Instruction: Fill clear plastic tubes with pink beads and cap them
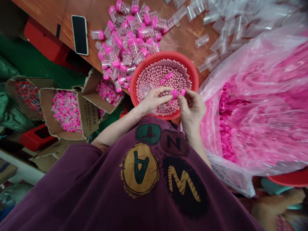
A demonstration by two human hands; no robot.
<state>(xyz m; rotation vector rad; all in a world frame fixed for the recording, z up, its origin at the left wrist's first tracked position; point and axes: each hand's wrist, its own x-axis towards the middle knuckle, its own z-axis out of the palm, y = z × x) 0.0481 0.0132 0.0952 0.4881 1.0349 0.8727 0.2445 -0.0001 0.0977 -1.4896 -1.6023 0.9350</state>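
Note:
A red basin [190, 69] full of small pink beads stands at the table edge before me. Over its near part, my left hand [157, 98] is closed round a clear bead-filled tube with a pink end [175, 93]. Close by on the right, my right hand [192, 107] pinches a small pink cap [183, 92] between thumb and fingers, beside the tube's pink end. A loose pink piece [166, 78] lies on the beads. Clear empty tubes [145, 89] lie in the basin, partly behind my left hand.
Filled tubes with pink caps [132, 41] are heaped behind the basin. A phone [80, 35] lies at the left. Empty clear tubes [201, 41] and a plastic bag of pink parts [260, 122] are at the right. Boxes [90, 117] stand lower left; another person's arm [276, 205] shows lower right.

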